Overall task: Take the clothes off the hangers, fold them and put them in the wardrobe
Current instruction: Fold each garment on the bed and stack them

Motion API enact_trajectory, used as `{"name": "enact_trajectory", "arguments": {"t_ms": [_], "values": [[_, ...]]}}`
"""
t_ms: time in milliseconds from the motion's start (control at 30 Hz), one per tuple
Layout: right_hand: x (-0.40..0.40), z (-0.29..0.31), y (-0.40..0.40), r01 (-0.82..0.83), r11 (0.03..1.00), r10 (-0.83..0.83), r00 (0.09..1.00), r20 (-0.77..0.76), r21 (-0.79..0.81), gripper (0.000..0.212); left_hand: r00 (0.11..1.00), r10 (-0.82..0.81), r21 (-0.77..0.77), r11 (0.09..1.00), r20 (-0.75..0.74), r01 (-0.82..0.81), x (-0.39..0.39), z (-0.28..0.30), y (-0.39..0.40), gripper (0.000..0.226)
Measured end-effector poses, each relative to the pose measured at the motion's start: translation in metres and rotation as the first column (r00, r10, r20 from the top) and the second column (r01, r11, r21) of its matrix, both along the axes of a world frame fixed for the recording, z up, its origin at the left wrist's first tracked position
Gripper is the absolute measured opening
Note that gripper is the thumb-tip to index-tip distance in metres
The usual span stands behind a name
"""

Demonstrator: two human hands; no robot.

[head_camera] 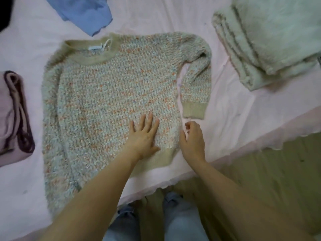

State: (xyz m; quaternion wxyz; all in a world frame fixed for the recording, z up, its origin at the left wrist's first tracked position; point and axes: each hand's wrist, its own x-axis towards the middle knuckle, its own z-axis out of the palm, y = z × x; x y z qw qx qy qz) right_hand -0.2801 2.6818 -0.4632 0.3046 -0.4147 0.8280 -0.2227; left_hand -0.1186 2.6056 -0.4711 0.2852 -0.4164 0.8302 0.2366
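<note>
A speckled pastel knit sweater (pixel 107 94) lies flat on the pink bed sheet (pixel 234 105), collar toward the far side. Its right sleeve (pixel 196 84) is bent down alongside the body, cuff near my right hand. My left hand (pixel 144 136) presses flat on the lower right part of the sweater, fingers straight. My right hand (pixel 192 140) hovers just right of the sweater's hem, fingers loosely curled, holding nothing. The left sleeve lies along the body's left edge. No hanger is in view.
A folded cream fluffy garment (pixel 267 40) lies at the back right. A folded lilac garment with dark trim (pixel 13 115) sits at the left edge. Blue cloth (pixel 83 13) lies at the top. The bed edge runs diagonally; wooden floor (pixel 269 171) is beyond it.
</note>
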Motion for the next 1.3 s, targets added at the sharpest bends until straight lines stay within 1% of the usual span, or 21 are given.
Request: {"name": "enact_trajectory", "arguments": {"t_ms": [33,67,133,167,233,333,433,500,533,600,667,700,767,833,900,1033,1100,1133,1167,1233,1300], "values": [[0.000,0.000,0.012,-0.103,0.995,0.103,0.994,-0.026,-0.017,0.020,1.000,0.016,0.010,1.000,-0.003,-0.016,0.000,0.000,0.002,0.099],[0.002,0.000,0.024,-0.224,0.974,0.224,0.975,-0.002,0.023,0.030,0.999,0.030,0.024,0.999,-0.009,-0.030,0.001,-0.001,0.005,0.100],[0.004,-0.005,0.048,-0.451,0.876,0.441,0.892,0.094,0.171,0.060,0.999,0.044,0.042,0.998,-0.019,-0.043,0.002,-0.002,0.008,0.100],[0.004,-0.009,0.053,-0.520,0.825,0.512,0.853,0.098,0.220,0.073,0.999,0.049,0.044,0.998,-0.021,-0.048,0.002,-0.002,0.008,0.101],[0.011,-0.013,0.054,-0.515,0.825,0.529,0.848,0.002,0.235,0.084,0.999,0.033,0.045,0.998,-0.025,-0.032,0.003,-0.001,0.007,0.101],[0.023,-0.018,0.037,-0.483,0.845,0.519,0.844,-0.136,0.230,0.077,1.000,0.006,0.049,0.999,-0.028,-0.004,0.007,-0.001,0.005,0.098],[0.030,-0.019,0.021,-0.475,0.840,0.534,0.808,-0.250,0.260,0.053,1.000,-0.010,0.057,0.998,-0.021,0.011,0.009,-0.001,0.003,0.094],[0.029,-0.014,0.017,-0.481,0.851,0.525,0.768,-0.367,0.211,0.037,1.000,-0.011,0.065,0.998,-0.011,0.012,0.009,-0.002,0.004,0.096],[0.027,-0.011,0.018,-0.510,0.845,0.526,0.744,-0.413,0.160,0.039,1.000,-0.005,0.067,0.998,-0.010,0.006,0.008,-0.002,0.004,0.096],[0.016,-0.005,0.022,-0.607,0.782,0.591,0.652,-0.475,0.139,0.049,1.000,0.009,0.062,0.998,-0.004,-0.008,0.006,-0.004,0.003,0.095],[0.004,-0.003,0.035,-0.693,0.692,0.675,0.522,-0.521,0.202,0.051,1.000,0.009,0.048,0.999,0.010,-0.009,0.005,-0.006,0.003,0.097],[-0.003,-0.005,0.046,-0.717,0.651,0.715,0.469,-0.519,0.250,0.051,1.000,0.010,0.042,0.999,0.017,-0.011,0.005,-0.007,0.005,0.099],[-0.015,-0.013,0.069,-0.720,0.594,0.783,0.416,-0.462,0.359,0.054,1.000,-0.006,0.025,1.000,0.027,0.005,0.005,-0.010,0.009,0.104],[-0.017,-0.014,0.079,-0.703,0.566,0.819,0.420,-0.392,0.430,0.057,0.999,-0.026,-0.009,1.000,0.032,0.027,0.004,-0.012,0.013,0.107],[-0.013,-0.012,0.072,-0.694,0.548,0.837,0.449,-0.314,0.467,0.062,0.999,-0.035,-0.038,0.999,0.023,0.036,0.004,-0.014,0.014,0.106],[-0.008,-0.002,0.065,-0.701,0.486,0.867,0.460,-0.191,0.522,0.067,0.997,-0.073,-0.056,0.996,-0.017,0.072,0.015,-0.016,0.016,0.103],[-0.011,-0.001,0.063,-0.652,0.360,0.883,0.469,-0.018,0.667,0.075,0.993,-0.092,-0.024,0.996,-0.072,0.091,0.021,-0.014,0.014,0.096],[-0.006,0.005,0.054,-0.623,0.310,0.886,0.464,0.020,0.718,0.071,0.990,-0.076,-0.005,0.997,-0.121,0.076,0.026,-0.011,0.011,0.089],[0.000,0.009,0.046,-0.626,0.360,0.883,0.469,-0.036,0.692,0.055,0.980,-0.034,0.006,0.999,-0.195,0.036,0.032,-0.007,0.007,0.079],[0.024,0.027,0.016,-0.660,0.527,0.838,0.508,-0.198,0.536,0.017,0.914,0.126,-0.040,0.987,-0.384,-0.153,0.059,0.004,-0.001,0.057],[0.051,0.036,-0.014,-0.717,0.581,0.813,0.530,-0.241,0.385,0.013,0.827,0.253,-0.157,0.914,-0.502,-0.374,0.096,0.013,-0.010,0.039]]}}
